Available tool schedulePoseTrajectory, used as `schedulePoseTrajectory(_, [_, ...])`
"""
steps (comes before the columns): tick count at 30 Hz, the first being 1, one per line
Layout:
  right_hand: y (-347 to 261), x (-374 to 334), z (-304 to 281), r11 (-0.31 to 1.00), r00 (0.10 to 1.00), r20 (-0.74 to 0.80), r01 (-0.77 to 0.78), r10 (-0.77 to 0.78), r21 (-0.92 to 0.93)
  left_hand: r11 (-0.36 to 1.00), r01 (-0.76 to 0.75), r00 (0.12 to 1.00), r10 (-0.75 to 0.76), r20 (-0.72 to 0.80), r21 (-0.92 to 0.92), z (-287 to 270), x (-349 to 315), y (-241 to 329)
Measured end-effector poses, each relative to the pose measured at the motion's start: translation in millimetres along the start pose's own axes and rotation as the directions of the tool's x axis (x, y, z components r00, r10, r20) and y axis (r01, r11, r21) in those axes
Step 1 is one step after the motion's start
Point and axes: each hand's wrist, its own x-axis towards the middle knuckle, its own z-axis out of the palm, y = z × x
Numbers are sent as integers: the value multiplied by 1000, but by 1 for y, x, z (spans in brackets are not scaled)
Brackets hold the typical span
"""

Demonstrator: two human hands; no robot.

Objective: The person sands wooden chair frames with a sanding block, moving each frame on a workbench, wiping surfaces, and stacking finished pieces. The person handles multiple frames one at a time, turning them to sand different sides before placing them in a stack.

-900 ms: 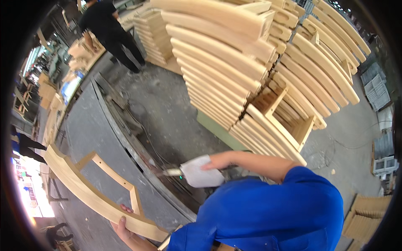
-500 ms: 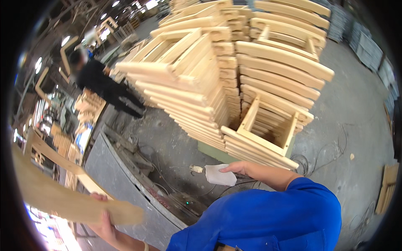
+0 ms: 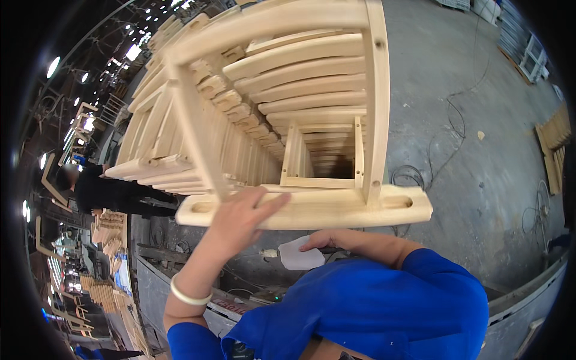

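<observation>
My left hand (image 3: 237,217) is closed on the near rail of a pale wooden frame (image 3: 336,207). This rail is wide and rounded, with an oval slot near each end; two side bars run from it to a far crosspiece. The frame is tilted up over a stack of similar wooden frames (image 3: 318,182). Close to my body, my right hand (image 3: 321,240) grips a white flat sheet or pad (image 3: 297,255), its kind unclear. A small pale fitting (image 3: 269,254) shows at the sheet's left edge.
More stacked frames (image 3: 150,165) rise on the left. Beyond them a person in black (image 3: 114,189) stands by piles of wooden parts. Cables (image 3: 408,175) lie on the grey floor at right. Wooden pieces (image 3: 552,147) lean at the far right, and grey metal edging (image 3: 528,297) runs nearby.
My left hand has swung the wooden frame from the lower left to in front of me, over the stack. The view has turned; my right hand still holds the white sheet near my body.
</observation>
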Motion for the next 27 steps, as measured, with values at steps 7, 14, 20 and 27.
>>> schedulePoseTrajectory(7, [47,-42,-5,998,996,-74,-42,47,56,977,-85,963,131,236,-197,135,52,-41])
schedulePoseTrajectory(14, [64,-50,-17,996,997,-77,11,-4,87,935,2,912,144,384,-355,208,100,-91])
schedulePoseTrajectory(20, [65,-53,-33,998,990,-144,0,8,59,902,104,858,132,496,-420,235,116,-97])
schedulePoseTrajectory(27, [53,-66,-30,990,990,-141,1,19,141,899,137,913,48,404,-416,256,113,-124])
